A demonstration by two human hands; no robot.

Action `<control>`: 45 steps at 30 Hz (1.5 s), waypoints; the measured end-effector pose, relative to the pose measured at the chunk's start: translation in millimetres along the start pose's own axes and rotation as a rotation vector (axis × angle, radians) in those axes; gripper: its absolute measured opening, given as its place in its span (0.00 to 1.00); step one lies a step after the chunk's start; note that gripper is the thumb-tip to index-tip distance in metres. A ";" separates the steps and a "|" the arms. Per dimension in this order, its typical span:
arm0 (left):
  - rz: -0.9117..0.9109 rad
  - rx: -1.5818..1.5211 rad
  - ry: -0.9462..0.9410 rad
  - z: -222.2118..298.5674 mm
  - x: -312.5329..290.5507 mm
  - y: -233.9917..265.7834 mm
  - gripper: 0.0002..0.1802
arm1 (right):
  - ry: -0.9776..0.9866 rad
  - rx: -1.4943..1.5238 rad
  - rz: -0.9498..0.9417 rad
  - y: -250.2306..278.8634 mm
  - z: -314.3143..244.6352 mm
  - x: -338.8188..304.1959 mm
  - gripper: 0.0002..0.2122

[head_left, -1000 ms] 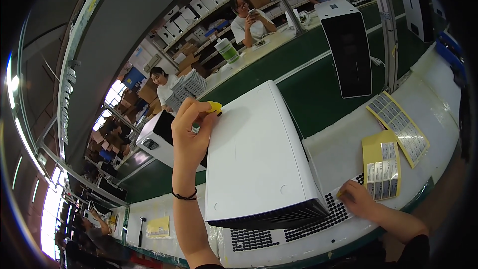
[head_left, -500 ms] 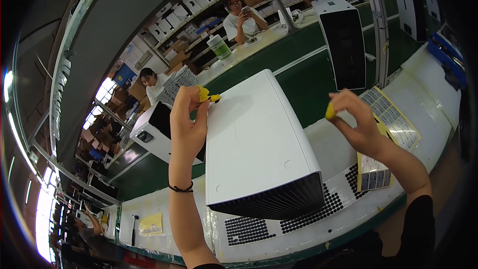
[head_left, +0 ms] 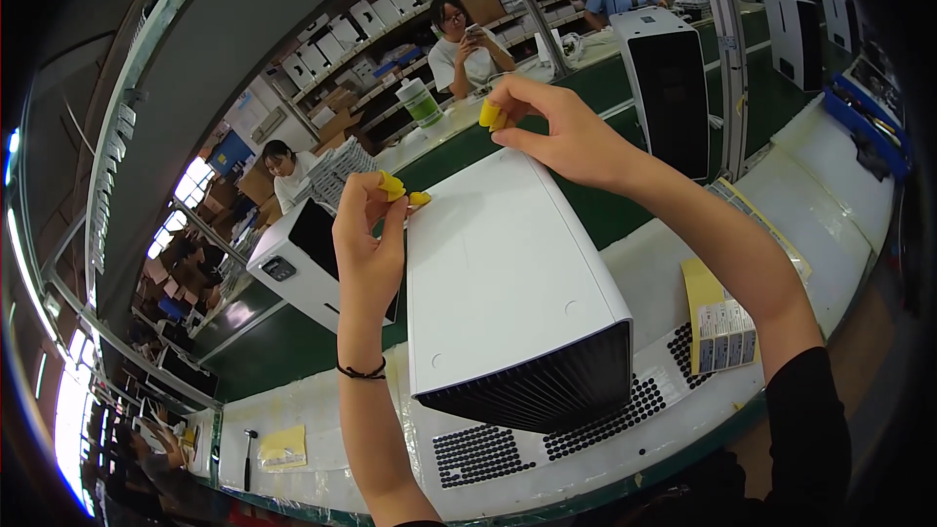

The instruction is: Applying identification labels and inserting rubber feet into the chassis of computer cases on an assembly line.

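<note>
The left hand, wearing yellow finger caps, bends thumb and fingers close together at the far left edge of a large white box-shaped case; I cannot tell whether they pinch anything. The right hand hovers above the far end, thumb and yellow-capped finger nearly meeting, contents unclear. Between the forearms, the case's black ribbed end overhangs small round black dots on the table; a sideways knock could scrape them loose.

A pale-topped bench curves along the bottom and right of the frame. Sheets of black dots lie at lower centre, yellow-backed label sheets at right, a hammer and yellow paper at lower left. A white box stands mid-frame.
</note>
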State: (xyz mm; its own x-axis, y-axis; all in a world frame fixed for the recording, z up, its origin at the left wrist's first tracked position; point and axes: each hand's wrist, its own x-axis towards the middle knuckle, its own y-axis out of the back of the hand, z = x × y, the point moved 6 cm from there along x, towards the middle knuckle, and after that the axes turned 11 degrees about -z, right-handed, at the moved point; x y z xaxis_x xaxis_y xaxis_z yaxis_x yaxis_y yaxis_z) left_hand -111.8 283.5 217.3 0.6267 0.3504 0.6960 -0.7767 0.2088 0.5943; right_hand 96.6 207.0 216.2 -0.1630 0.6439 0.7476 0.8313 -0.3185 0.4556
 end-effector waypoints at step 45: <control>-0.079 0.063 0.075 120.5 -80.6 21.9 0.19 | -0.431 0.455 -0.102 -21.5 36.7 -10.4 0.21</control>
State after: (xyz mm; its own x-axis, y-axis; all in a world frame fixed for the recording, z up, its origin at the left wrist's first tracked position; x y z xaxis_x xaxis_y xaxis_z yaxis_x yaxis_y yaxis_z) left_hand -171.8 149.8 222.8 0.6777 0.4032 0.6149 -0.7179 0.1821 0.6719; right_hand 99.9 232.7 180.8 -0.1034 0.9080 0.4060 0.9811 0.0259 0.1920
